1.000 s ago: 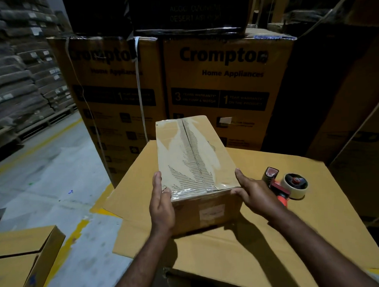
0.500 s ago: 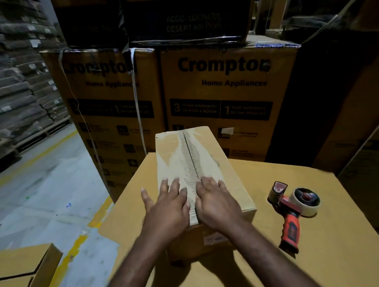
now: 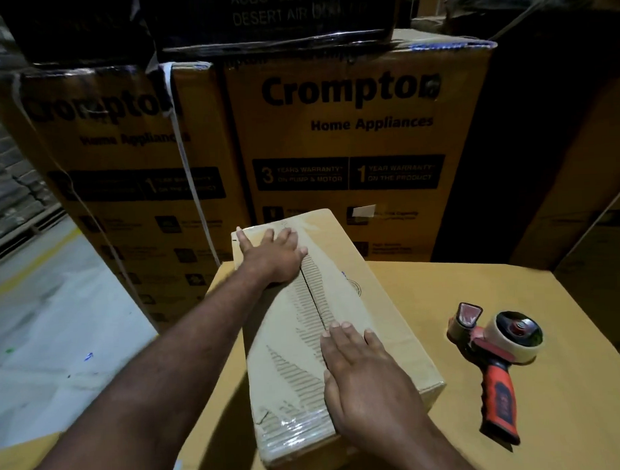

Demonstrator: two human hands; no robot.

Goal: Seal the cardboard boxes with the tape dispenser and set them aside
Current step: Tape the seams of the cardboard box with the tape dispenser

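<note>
Head view, dim warehouse.

Nearest, the right hand (image 3: 369, 377) lies flat on the near end of the box (image 3: 370, 296). Its fingers are straight & close together, palm down just right of the seam, gripping nothing.

The box sits on a tan worktop (image 3: 572, 338). Its long axis runs near to far, w/ the far end angled a bit left. The seam (image 3: 312, 298) follows that axis as a dark slit w/ torn paper on both sides. Clear film covers the near edge. I can't tell if any tape spans the mid seam.

Right of the box & apart from it, the tape dispenser (image 3: 488, 348) lies on the worktop. Its red/black handle points near, roll & blade end far. It's roughly level w/ the right hand & on that side, so the right hand is prob. the one to pick it up. The left hand would have to reach across the box. A strip would likely run lengthwise along the seam.

Farther on, the left hand (image 3: 274, 253) rests flat on the far-left corner of the box top. Its fingers are straight & slightly spread, pressing down, not clamped on anything.

Beyond are tall cartons (image 3: 351, 145) printed "Crompton", w/ floor (image 3: 59, 331) at left.
</note>
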